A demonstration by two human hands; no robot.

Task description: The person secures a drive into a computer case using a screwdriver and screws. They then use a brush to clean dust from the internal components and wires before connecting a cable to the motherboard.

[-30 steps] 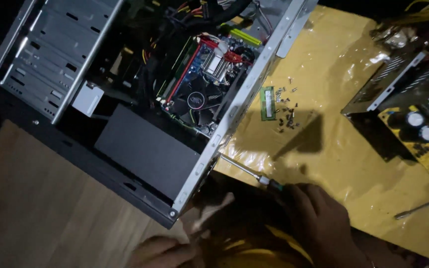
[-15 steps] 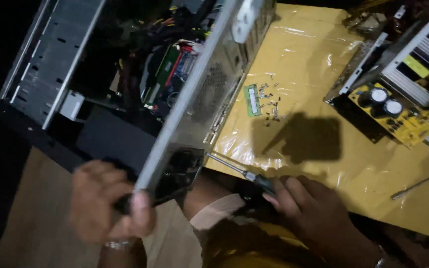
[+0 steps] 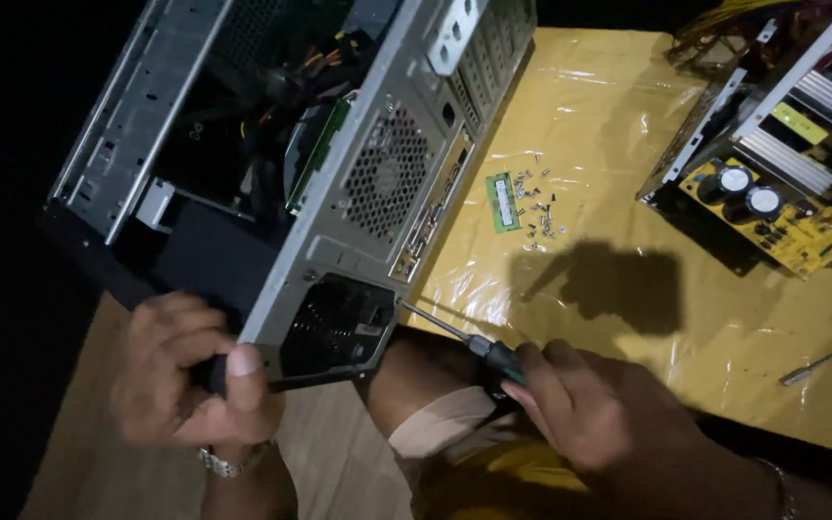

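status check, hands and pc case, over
Left hand grips case corner, case tipped up. Right hand holds screwdriver, tip at rear panel. Loose screws on yellow sheet, clear.

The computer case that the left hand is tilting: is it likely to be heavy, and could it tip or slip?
The computer case probably feels heavy yet stiff: it is sheet metal with boards and cables inside. It stands tilted on an edge, gripped at its lower corner only by the left hand, so it may tip. The glossy yellow sheet under it looks slippery.
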